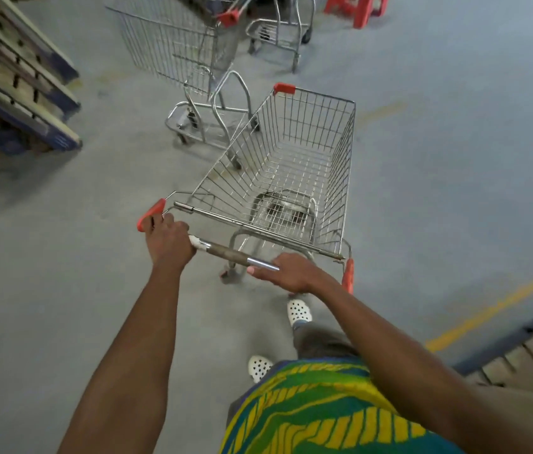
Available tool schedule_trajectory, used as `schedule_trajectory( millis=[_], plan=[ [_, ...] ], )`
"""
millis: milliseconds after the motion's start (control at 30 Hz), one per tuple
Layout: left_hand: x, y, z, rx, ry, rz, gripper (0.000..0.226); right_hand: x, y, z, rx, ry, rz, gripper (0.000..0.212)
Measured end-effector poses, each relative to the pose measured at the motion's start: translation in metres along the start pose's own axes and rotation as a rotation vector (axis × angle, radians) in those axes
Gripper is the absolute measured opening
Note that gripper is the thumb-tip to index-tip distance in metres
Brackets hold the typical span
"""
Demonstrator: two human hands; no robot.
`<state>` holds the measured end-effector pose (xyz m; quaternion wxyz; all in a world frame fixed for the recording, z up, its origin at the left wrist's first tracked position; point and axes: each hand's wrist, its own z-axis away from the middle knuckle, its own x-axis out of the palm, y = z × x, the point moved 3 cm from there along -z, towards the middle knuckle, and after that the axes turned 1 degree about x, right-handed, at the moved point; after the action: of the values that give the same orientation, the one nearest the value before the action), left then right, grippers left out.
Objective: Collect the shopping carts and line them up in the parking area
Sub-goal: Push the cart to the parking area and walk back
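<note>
Gripping the cart (291,158) handle with left hand (168,239) and right hand (291,273). I judge nesting into the parked row (176,50) remains.

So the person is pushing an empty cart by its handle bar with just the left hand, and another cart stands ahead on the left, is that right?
Not quite. The head view shows both hands on the handle bar: the left hand and the right hand each grip it. The rest holds: the pushed cart is empty, and another cart stands ahead on the left.
</note>
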<state>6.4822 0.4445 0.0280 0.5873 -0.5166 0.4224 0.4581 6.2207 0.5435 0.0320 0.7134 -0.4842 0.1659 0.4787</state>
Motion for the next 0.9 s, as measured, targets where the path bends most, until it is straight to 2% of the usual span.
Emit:
schedule_trajectory(
  millis=[67, 233, 400, 567, 767, 867, 900],
  plan=[
    [-0.007, 0.022, -0.009, 0.051, 0.026, 0.028, 0.017, -0.006, 0.016, 0.005, 0.032, 0.063, 0.053, 0.077],
    [-0.023, 0.076, -0.031, 0.167, 0.071, 0.026, 0.012, -0.028, 0.051, 0.016, 0.115, 0.215, 0.113, 0.102],
    [-0.034, 0.124, -0.061, 0.252, 0.139, 0.029, 0.010, -0.050, 0.072, 0.024, 0.222, 0.392, 0.257, 0.076],
    [-0.044, 0.171, -0.095, 0.320, 0.156, 0.007, 0.012, -0.069, 0.100, 0.016, 0.270, 0.485, 0.292, 0.080],
    [-0.065, 0.235, -0.144, 0.374, 0.118, -0.024, 0.011, -0.117, 0.140, -0.001, 0.242, 0.545, 0.340, 0.079],
    [-0.075, 0.272, -0.173, 0.404, 0.211, -0.026, 0.005, -0.147, 0.170, -0.014, 0.267, 0.578, 0.355, 0.081],
    [-0.079, 0.286, -0.183, 0.410, 0.225, -0.015, 0.012, -0.159, 0.181, -0.018, 0.283, 0.591, 0.361, 0.081]
  ],
)
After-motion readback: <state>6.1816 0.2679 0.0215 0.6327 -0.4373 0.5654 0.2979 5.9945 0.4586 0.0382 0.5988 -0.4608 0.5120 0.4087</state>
